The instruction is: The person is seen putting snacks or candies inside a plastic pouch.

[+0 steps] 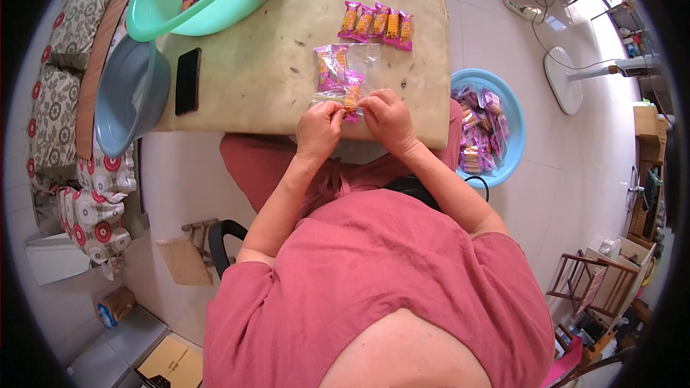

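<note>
A clear plastic zip bag (pixel 369 67) lies on the table (pixel 242 86) near its front edge, with several pink-and-orange wrapped snacks (pixel 330 67) inside. My left hand (pixel 321 126) pinches the left side of the bag's mouth. Opposite it, my right hand (pixel 389 121) has thumb and fingers on the right side of the mouth. Between my fingertips one wrapped snack (pixel 352 94) lies across the opening, its lower end sticking out towards me. Beyond the bag, several more wrapped snacks (pixel 379 24) lie side by side in a row.
A green basin (pixel 237 8) holding wrapped snacks stands at the back left, with a blue-grey basin (pixel 121 97) by the table's left edge. A black phone (pixel 187 82) lies nearby. On the right, below table height, a light-blue basin (pixel 515 129) holds filled bags.
</note>
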### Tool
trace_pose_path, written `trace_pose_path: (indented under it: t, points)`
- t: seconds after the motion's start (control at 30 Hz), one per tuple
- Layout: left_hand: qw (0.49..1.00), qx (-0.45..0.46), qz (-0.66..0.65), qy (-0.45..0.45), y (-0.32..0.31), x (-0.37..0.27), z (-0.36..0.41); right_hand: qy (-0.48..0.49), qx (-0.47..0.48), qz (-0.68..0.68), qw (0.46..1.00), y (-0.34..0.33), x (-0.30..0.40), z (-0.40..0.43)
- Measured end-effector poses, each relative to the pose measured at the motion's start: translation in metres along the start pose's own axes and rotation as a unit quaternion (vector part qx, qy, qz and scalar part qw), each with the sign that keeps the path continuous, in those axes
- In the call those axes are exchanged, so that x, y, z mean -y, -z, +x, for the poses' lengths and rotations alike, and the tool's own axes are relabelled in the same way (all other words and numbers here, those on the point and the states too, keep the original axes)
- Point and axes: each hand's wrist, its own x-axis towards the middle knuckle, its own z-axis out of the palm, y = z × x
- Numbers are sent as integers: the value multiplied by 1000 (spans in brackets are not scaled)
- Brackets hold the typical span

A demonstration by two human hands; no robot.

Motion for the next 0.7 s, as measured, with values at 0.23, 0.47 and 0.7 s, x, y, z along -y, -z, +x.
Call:
trace_pose_path:
  t: [0.23, 0.47, 0.7]
  points:
    - [992, -20, 120, 40, -8, -8, 11, -19, 32, 46, 998, -2, 6, -3]
    - [976, -2, 216, 26, 7, -17, 9, -40, 39, -65, 996, 10, 7, 0]
    - [929, -35, 262, -261, 2, -21, 25, -4, 68, -92, 993, 7, 4, -2]
